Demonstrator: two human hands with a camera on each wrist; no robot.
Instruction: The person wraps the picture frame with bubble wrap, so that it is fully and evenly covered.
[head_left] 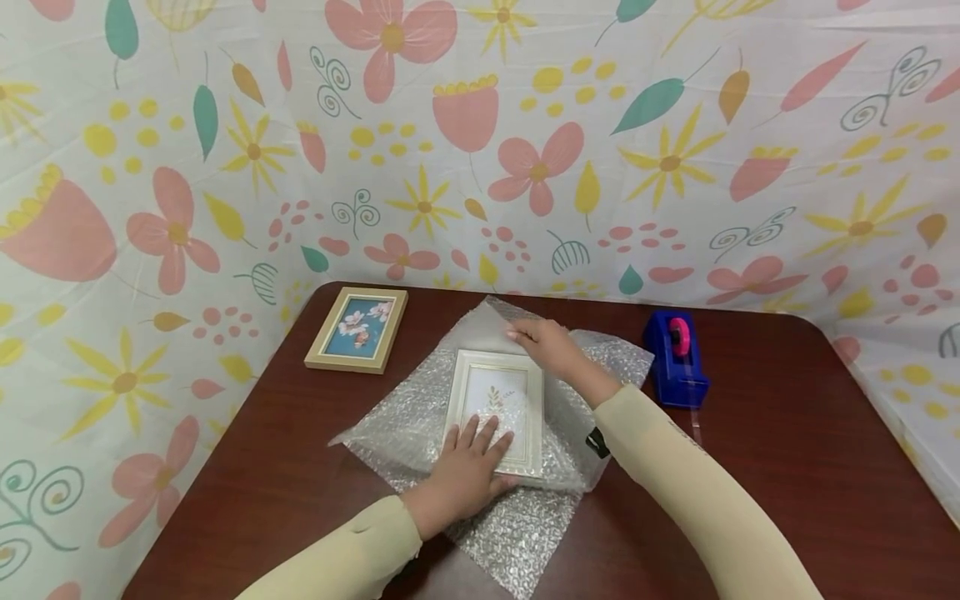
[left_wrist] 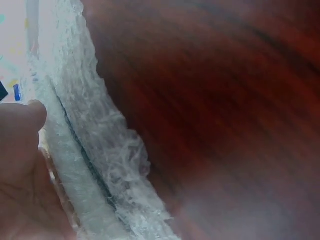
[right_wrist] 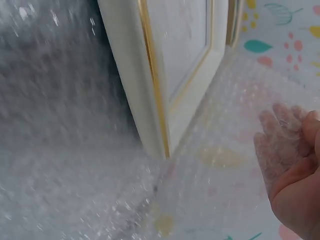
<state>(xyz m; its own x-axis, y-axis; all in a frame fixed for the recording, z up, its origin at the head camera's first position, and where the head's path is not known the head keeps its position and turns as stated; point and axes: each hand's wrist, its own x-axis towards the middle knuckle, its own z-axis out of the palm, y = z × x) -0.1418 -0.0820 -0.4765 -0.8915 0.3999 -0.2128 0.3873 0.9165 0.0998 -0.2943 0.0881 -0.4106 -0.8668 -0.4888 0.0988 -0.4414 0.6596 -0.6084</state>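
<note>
A white picture frame (head_left: 534, 392) with gold inner trim and a small leaf print lies face up on a sheet of bubble wrap (head_left: 408, 417). My left hand (head_left: 467, 477) rests with spread fingers over the frame's lower part. Above the frame's far right corner, my right hand (head_left: 552, 346) grips the far part of the wrap, pulling it up off the table. In the right wrist view, the clear wrap stretches from the frame's side to the curled fingers (right_wrist: 285, 130), which show through it. The near corner of the wrap lies flat toward me.
A second, gold-toned picture frame (head_left: 320, 354) with a blossom print lies at the back left of the dark wooden table (head_left: 787, 450). At the right stands a blue tape dispenser (head_left: 684, 379) with a pink-cored roll (head_left: 680, 336). Behind hangs a floral cloth (head_left: 480, 192).
</note>
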